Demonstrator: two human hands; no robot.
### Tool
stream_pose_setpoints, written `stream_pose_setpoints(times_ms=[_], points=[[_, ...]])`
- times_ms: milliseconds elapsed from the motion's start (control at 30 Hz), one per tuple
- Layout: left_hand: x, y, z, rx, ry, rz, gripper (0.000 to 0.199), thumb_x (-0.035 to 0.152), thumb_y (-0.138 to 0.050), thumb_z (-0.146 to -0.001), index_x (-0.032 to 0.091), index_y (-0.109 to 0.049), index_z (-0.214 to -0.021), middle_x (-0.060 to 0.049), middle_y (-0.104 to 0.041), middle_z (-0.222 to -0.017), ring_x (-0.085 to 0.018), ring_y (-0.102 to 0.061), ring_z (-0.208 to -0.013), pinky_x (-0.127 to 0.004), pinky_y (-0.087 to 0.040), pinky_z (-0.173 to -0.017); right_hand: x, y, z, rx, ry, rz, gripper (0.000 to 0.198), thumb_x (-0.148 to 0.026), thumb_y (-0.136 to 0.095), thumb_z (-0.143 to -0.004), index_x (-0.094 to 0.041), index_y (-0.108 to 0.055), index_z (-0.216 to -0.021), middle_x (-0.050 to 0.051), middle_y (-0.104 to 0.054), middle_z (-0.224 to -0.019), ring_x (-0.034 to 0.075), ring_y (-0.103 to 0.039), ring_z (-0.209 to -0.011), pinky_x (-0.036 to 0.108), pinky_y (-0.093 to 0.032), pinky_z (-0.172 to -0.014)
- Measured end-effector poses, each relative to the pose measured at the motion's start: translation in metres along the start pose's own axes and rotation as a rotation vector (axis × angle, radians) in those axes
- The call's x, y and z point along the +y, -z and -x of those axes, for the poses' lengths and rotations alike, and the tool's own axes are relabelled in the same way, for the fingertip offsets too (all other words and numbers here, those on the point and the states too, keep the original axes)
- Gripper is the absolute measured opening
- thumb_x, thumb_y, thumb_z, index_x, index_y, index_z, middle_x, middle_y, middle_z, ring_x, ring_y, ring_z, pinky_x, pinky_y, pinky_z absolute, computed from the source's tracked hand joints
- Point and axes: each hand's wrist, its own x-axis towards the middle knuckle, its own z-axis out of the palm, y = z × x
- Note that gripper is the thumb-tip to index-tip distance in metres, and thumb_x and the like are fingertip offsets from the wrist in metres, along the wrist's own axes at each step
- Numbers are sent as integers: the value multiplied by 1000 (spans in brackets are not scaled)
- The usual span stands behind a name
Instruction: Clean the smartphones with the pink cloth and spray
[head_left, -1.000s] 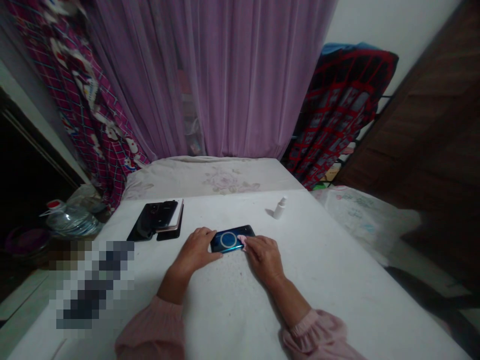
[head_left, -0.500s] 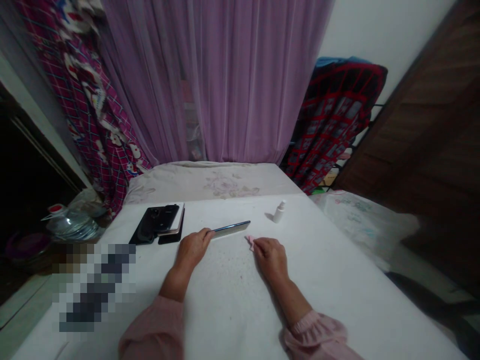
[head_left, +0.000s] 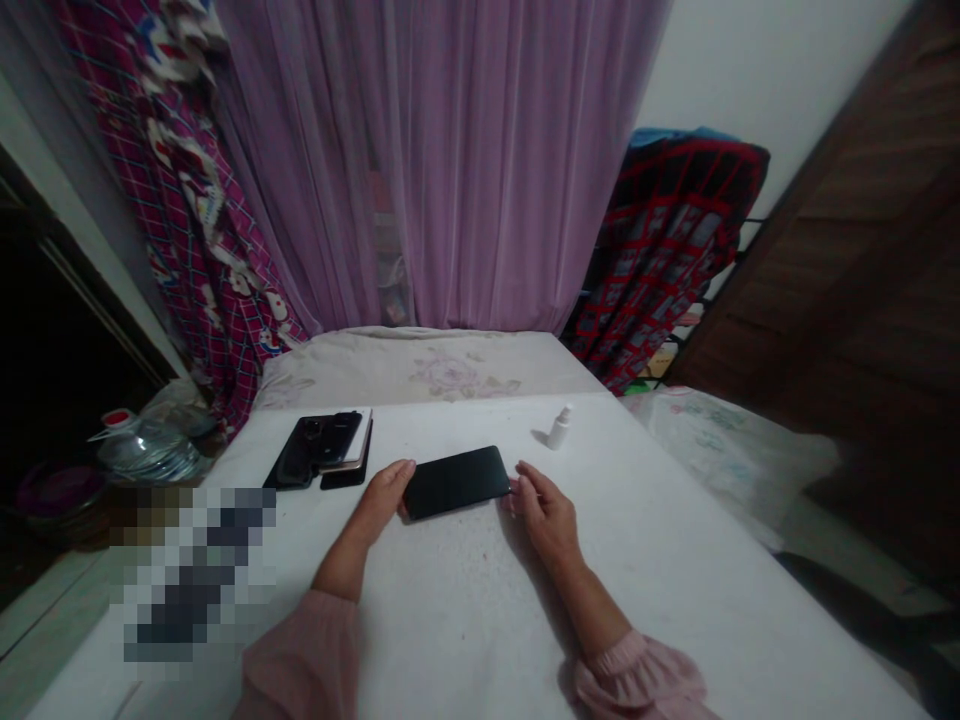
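Observation:
A smartphone (head_left: 459, 483) with a dark screen facing up toward me is held over the white table. My left hand (head_left: 384, 492) grips its left end, thumb on the near side of the screen edge. At the phone's right end is my right hand (head_left: 549, 510), its fingers closed on a small pink cloth (head_left: 511, 496). Most of that cloth is hidden behind the fingers and the phone's corner. Whether the right fingers touch the phone, I cannot tell.
A small white spray bottle (head_left: 559, 428) stands upright at the back right. Several phones and dark cases (head_left: 322, 450) lie piled at the left. A blurred patch (head_left: 199, 575) covers something nearer on the left. Pale floral fabric (head_left: 450, 372) lies along the back.
The phone has turned from nearly edge-on to showing its dark screen. My right hand has come up beside its right end, still with the pink cloth.

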Motion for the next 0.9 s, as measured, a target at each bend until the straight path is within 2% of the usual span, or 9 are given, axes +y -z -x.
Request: stream_pose_setpoints(times_ms=[100,233,333,433,533,633,733,800,900], points=[[6,-4,4,-51,-58,71,47,67,-49,-79,20,-49,-69,5,-49,-60,-14,-50,-59,-26,-43,-58,-11,3,0,-169,-202,-209,50,-57,-54,-83,-16,-70,-106,9,-73,-84,19,-65,-68,31,-54,-61],[11,-11,5,-105,-67,61,47,64,-50,-80,19,-53,-69,2,-53,-65,-16,-52,-66,-28,-43,-64,-22,6,2,-443,-423,-410,47,-62,-67,-71,-17,-71,-84,-2,-58,-54,8,-45,-40,20,-39,-39],[12,-17,4,-136,-17,83,51,68,-49,-78,18,-55,-73,1,-55,-65,-16,-53,-63,-26,-43,-57,-26,11,2,-453,-496,-505,47,-62,-73,-65,-17,-67,-75,-5,-52,-50,5,-39,-37,17,-33,-36],[11,-20,2,-142,79,147,61,75,-51,-71,17,-58,-88,0,-59,-69,-15,-54,-55,-24,-39,-46,-26,31,-1,-357,-468,-494,47,-60,-76,-63,-16,-67,-77,-5,-52,-51,7,-43,-42,17,-34,-37],[9,-20,0,-95,99,229,64,73,-56,-69,16,-59,-98,-5,-65,-81,-15,-58,-59,-22,-40,-45,-20,72,-7,-199,-427,-459,47,-58,-77,-62,-15,-67,-79,-5,-53,-52,8,-43,-42,18,-35,-37],[6,-20,-1,-66,92,255,59,68,-63,-66,16,-61,-95,-7,-66,-84,-15,-60,-63,-22,-42,-46,-8,120,-14,140,-346,-451,48,-59,-78,-58,-16,-63,-74,-4,-54,-53,8,-46,-42,19,-37,-37],[4,-22,-3,-62,89,249,56,65,-66,-63,16,-62,-91,-6,-66,-83,-15,-60,-63,-23,-43,-47,12,154,-28,541,-227,-308,47,-60,-74,-60,-17,-60,-72,-4,-56,-55,11,-52,-44,23,-44,-44],[3,-23,-3,-61,87,236,54,62,-67,-63,17,-62,-91,-6,-67,-82,-15,-60,-63,-23,-44,-48,27,163,-42,631,-179,-158,47,-59,-69,-65,-16,-63,-82,-1,-62,-65,13,-58,-50,27,-49,-50],[1,-23,-3,-66,77,214,49,58,-68,-65,17,-63,-92,-6,-68,-83,-15,-61,-65,-24,-46,-52,51,161,-68,612,-150,149,51,-57,-58,-74,-12,-69,-96,4,-67,-69,21,-64,-62,34,-51,-58]])
